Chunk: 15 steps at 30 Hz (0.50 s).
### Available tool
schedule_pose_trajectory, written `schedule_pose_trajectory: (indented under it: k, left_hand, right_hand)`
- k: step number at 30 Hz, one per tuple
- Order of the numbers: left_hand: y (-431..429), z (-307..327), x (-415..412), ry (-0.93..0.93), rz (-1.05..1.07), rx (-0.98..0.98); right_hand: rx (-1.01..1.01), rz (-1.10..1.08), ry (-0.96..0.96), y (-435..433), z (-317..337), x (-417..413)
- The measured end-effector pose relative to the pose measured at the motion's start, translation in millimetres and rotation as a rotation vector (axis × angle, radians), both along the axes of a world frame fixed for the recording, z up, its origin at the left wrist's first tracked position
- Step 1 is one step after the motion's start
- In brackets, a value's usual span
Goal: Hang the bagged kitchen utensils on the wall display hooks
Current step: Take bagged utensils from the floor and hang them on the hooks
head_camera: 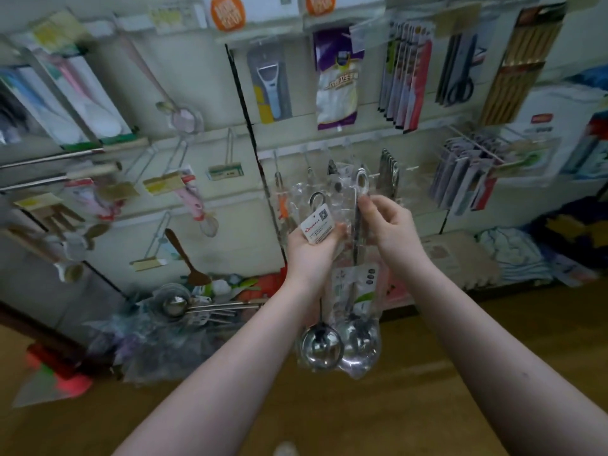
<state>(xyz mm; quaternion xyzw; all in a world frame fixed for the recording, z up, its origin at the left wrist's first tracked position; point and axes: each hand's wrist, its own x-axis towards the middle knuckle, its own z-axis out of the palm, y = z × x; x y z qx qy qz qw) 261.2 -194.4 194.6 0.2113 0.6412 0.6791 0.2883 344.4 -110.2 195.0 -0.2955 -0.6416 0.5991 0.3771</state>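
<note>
Bagged ladles (pixel 357 291): saw two, held upright side by side in front of the wall display, bowls down, handles up.

Head view. Found left hand (pixel 312 248) palm up, fingers curled round the handle of the tagged ladle (pixel 320 348), thumb pressed on its white tag (pixel 317 227) with a printed code. Noted hooked handle end poking up just above that tag. Found right hand (pixel 390 225) pinching the clear bag and handle of the second ladle (pixel 360 342) just below its eyelet end, thumb and fingertips closed on it. Saw both steel bowls hanging below the wrists inside crinkled plastic, touching or just apart; could not tell which. Logged wall hooks (pixel 307 159) in a row just behind the raised handle ends, some bearing hung metal utensils (pixel 390 169). Noted higher up a carded peeler (pixel 269 87), a purple-and-white packet (pixel 337 83) and carded scissors (pixel 460 77). Spotted at lower left a heap of loose ladles (pixel 177 306) on the wooden floor (pixel 362 406), and a wooden spoon (pixel 186 255) hanging above it. Recorded heavy blur at the left edge.
</note>
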Motion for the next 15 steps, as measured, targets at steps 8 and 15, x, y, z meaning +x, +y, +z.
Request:
schedule_pose_trajectory:
  k: [8,15]
  left_hand:
    - [15,-18,-64,-0.172,0.057,-0.01]
    - [39,-23,-149,-0.247,-0.064,-0.013]
  right_hand:
    - [0.029,0.1,-0.152,-1,-32,-55]
    - [0.0,0.003,-0.185,21,-33,-128]
